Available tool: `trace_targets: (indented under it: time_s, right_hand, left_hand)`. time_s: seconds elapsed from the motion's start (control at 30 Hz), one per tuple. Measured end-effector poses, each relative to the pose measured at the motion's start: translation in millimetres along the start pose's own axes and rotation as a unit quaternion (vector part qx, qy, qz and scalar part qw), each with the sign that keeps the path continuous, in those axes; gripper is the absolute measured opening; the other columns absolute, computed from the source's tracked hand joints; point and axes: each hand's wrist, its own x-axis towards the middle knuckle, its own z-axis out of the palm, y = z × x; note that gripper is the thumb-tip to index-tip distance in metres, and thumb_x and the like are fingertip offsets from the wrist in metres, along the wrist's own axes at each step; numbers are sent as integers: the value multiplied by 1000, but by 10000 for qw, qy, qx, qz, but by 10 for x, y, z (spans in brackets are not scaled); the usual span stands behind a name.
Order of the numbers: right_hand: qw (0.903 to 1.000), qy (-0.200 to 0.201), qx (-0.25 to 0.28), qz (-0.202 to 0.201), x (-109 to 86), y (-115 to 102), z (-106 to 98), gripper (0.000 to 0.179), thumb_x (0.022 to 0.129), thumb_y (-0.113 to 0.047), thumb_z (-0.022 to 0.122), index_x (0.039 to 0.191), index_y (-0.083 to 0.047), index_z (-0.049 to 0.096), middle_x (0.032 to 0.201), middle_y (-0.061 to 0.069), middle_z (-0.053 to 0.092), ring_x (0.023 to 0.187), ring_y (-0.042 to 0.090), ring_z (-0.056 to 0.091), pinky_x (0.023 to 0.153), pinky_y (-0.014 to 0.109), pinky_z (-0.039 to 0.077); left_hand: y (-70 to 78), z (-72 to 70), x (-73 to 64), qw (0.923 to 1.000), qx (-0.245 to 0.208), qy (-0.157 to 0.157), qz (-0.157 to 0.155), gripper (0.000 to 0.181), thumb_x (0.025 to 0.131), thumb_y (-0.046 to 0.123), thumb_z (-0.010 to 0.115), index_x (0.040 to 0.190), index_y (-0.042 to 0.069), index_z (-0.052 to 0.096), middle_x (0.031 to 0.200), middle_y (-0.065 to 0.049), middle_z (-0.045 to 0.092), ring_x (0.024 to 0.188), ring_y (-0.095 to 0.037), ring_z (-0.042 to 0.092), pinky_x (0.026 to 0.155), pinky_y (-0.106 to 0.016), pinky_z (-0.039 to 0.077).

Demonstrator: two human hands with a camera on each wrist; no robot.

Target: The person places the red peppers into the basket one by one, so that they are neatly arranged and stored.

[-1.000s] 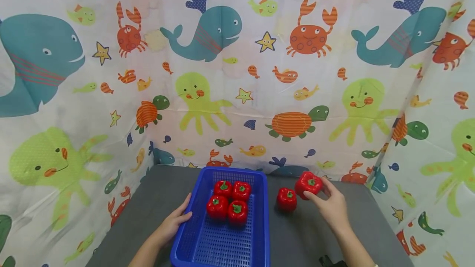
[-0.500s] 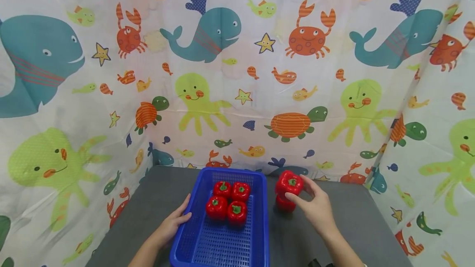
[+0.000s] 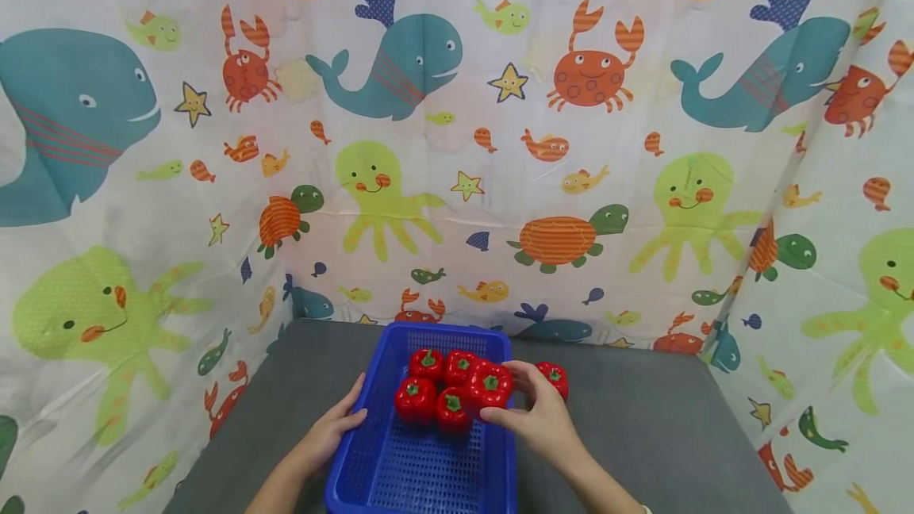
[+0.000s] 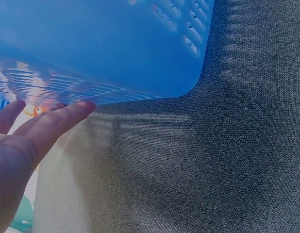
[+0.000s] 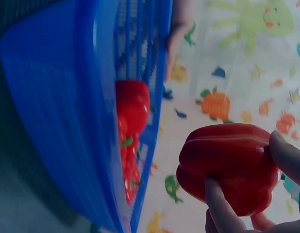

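My right hand (image 3: 546,419) holds a red bell pepper (image 3: 489,383) over the right part of a blue perforated basket (image 3: 400,490). In the right wrist view this bell pepper (image 5: 232,160) is pinched between thumb and fingers, above the basket's rim (image 5: 87,97). Several other red bell peppers (image 3: 415,399) with green stems sit together in the basket's middle, partly hidden by the held one. My left hand (image 3: 324,436) touches the basket's left outer side. In the left wrist view, the left hand's fingers (image 4: 58,124) lie fairly straight against the basket wall (image 4: 116,53).
One more red bell pepper (image 3: 554,377) stands on the dark grey tabletop (image 3: 643,403) right of the basket, partly behind my right hand. A white curtain (image 3: 457,101) printed with sea animals surrounds the back and sides.
My right hand has carried the bell pepper leftward, passing over the bell pepper on the table, to above the basket. My left hand and the basket have stayed in place.
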Motion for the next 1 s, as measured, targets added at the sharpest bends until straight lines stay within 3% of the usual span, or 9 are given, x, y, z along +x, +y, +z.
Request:
trace_targets:
  time_s: [0.2, 0.3, 0.4, 0.73, 1.0]
  right_hand:
    - [9993, -265, -159, -231, 6, 49, 178, 69, 72, -24, 92, 132, -13, 59, 133, 10, 62, 121, 35, 60, 86, 43, 60]
    - [9980, -565, -172, -223, 29, 67, 247, 69, 74, -26, 91, 133, -13, 57, 136, 13, 61, 122, 37, 59, 86, 47, 59]
    - [9951, -896, -330, -268, 70, 78, 338, 69, 75, -31, 91, 132, -13, 55, 135, 14, 61, 121, 38, 59, 89, 50, 58]
    - [9797, -1865, -728, -131, 191, 177, 699, 65, 74, -31, 91, 125, -12, 55, 126, 9, 64, 110, 26, 63, 89, 49, 58]
    - [9672, -2091, -1445, 40, 139, 327, 846, 68, 67, -31, 96, 120, -11, 58, 114, 1, 66, 103, 18, 61, 92, 48, 55]
  left_hand:
    - [-25, 21, 29, 10000, 16, -78, -7, 69, 110, 29, 40, 163, 29, -3, 168, -20, -9, 148, -48, 24, 104, -51, 48]
    - [-24, 25, 24, 9999, -89, -109, -38, 69, 110, 28, 40, 163, 31, -3, 168, -21, -9, 144, -46, 33, 102, -53, 50]
    - [-5, 23, 7, 9998, -155, -98, -24, 69, 109, 28, 40, 163, 31, -3, 168, -21, -8, 144, -48, 33, 103, -55, 49]
    - [36, 13, -8, 9999, 82, 108, -78, 69, 109, 31, 41, 163, 32, -1, 168, -21, -8, 146, -52, 25, 105, -58, 46]
    - [-2, 15, 11, 10000, 7, 31, -75, 70, 109, 31, 41, 163, 32, -2, 168, -22, -8, 145, -47, 30, 105, -53, 48]
